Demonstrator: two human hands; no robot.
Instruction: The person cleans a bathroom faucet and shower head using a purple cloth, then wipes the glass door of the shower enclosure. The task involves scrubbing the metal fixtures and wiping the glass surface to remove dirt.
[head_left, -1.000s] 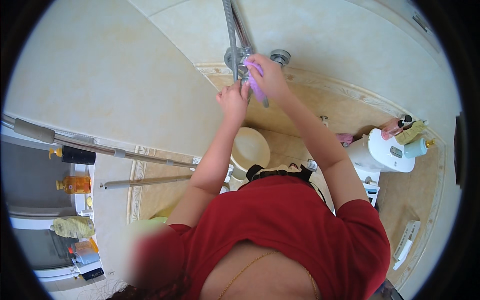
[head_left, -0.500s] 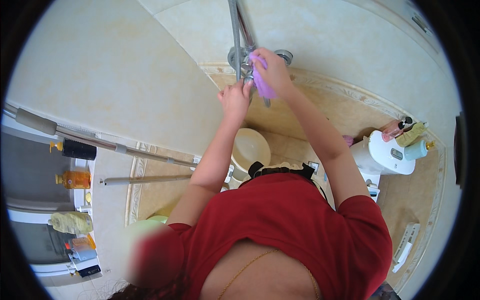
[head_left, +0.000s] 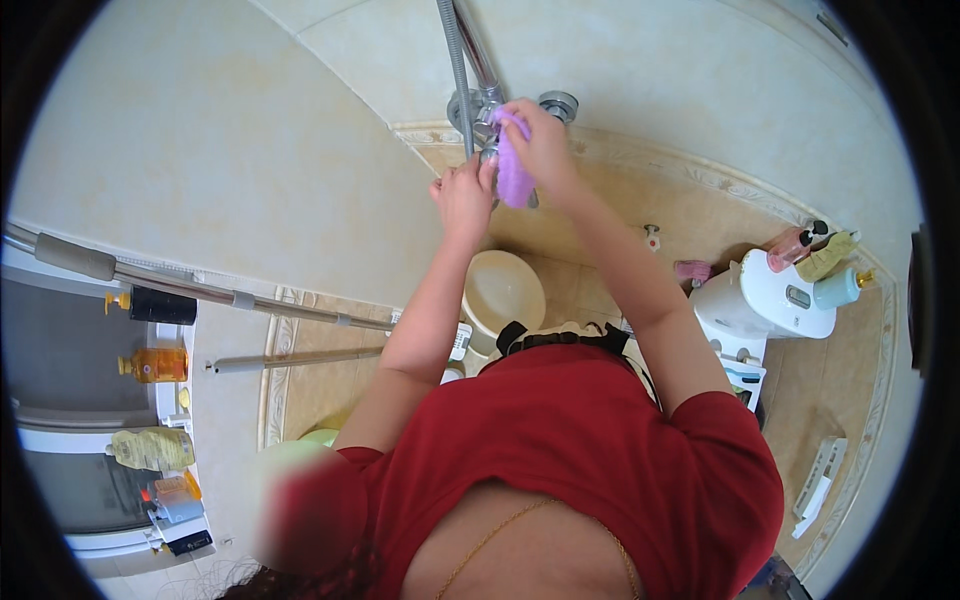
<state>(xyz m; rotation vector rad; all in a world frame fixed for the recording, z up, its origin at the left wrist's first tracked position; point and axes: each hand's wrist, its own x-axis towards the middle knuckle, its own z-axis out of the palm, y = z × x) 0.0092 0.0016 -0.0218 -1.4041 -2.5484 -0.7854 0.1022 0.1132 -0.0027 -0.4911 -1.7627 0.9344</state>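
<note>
A chrome shower faucet [head_left: 486,128] is fixed to the tiled wall ahead of me, with a metal riser pipe and a ribbed shower hose [head_left: 456,75] running upward from it. My right hand [head_left: 543,150] is closed on a purple cloth [head_left: 515,175] and presses it against the faucet's right side. The cloth hangs down past my fingers and covers part of the fitting. Below the hose, my left hand [head_left: 464,200] has its fingers curled round the lower left of the faucet; the exact part it grips is hidden.
A cream bucket [head_left: 505,290] stands on the floor below. At right, a white toilet tank [head_left: 765,300] carries several bottles [head_left: 838,288]. Along the left, metal poles [head_left: 260,300] reach across, and more bottles [head_left: 158,365] line a window ledge.
My right hand has slid the purple cloth slightly downward along the faucet, and its loose end hangs straighter. My left hand stays at the lower left of the faucet. The view has shifted a little.
</note>
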